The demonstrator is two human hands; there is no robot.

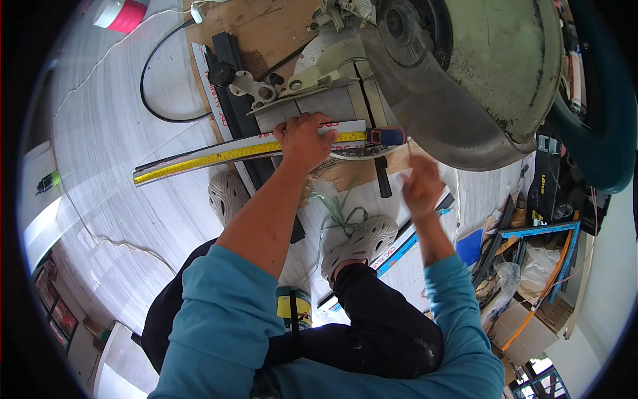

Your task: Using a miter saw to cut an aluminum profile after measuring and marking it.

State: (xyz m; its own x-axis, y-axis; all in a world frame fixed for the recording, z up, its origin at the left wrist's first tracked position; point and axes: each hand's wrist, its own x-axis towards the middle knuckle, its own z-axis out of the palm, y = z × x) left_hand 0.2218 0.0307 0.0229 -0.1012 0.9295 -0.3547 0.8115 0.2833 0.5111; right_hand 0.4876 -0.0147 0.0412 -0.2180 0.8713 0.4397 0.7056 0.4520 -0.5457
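My left hand grips a pale metal profile with an extended yellow tape measure lying along it. The tape's dark blue-and-red case is at the profile's right end, on the base of a green miter saw. The saw's clear blade guard hangs just right of the tape case. My right hand, blurred, is below the guard and right of the black handle, fingers curled around a thin object that I cannot make out.
Dark profiles lie under the workpiece on cardboard. My shoes rest on the pale floor near green twine. A looped black cable and white cords lie left. Frames and scraps crowd the right.
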